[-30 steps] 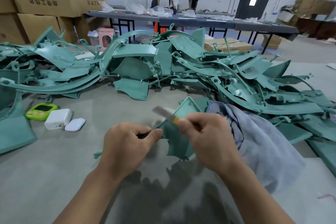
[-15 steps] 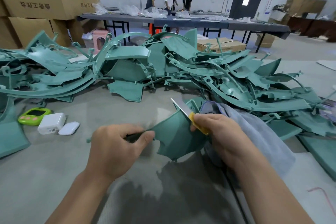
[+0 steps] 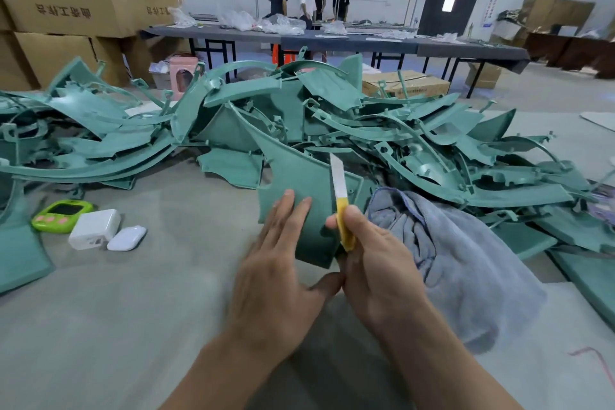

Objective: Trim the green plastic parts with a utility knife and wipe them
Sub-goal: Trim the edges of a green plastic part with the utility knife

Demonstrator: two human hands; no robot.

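Just in front of me, above the grey surface (image 3: 133, 309), I hold one green part (image 3: 299, 176) up on end. It is a curved panel whose narrow tip points up and to the left, against the heap behind it. My left hand (image 3: 279, 270) lies on its near face with the fingers (image 3: 293, 213) straight and flat, pressing rather than curling. My thumb sticks out to the right, just below the panel's lower corner. My right hand (image 3: 376, 263) is wrapped tight round the yellow handle of the utility knife (image 3: 340, 206), thumb on top. The bare blade stands almost upright along the panel's right-hand edge. Whether the cutting edge actually touches the plastic I cannot tell.

Just to the right of my right hand lies the crumpled grey-blue cloth (image 3: 449, 243), its far side up against the pile of green parts (image 3: 416, 150). That pile spreads across the whole width of the surface behind my hands. To the left, well apart from my hands, a green timer (image 3: 61, 215), a white block (image 3: 95, 228) and a white case (image 3: 126, 238) sit close together in a row. Farther back, cardboard boxes (image 3: 66, 3) are stacked on the left, and several people (image 3: 309, 0) stand beyond a long table (image 3: 332, 40).
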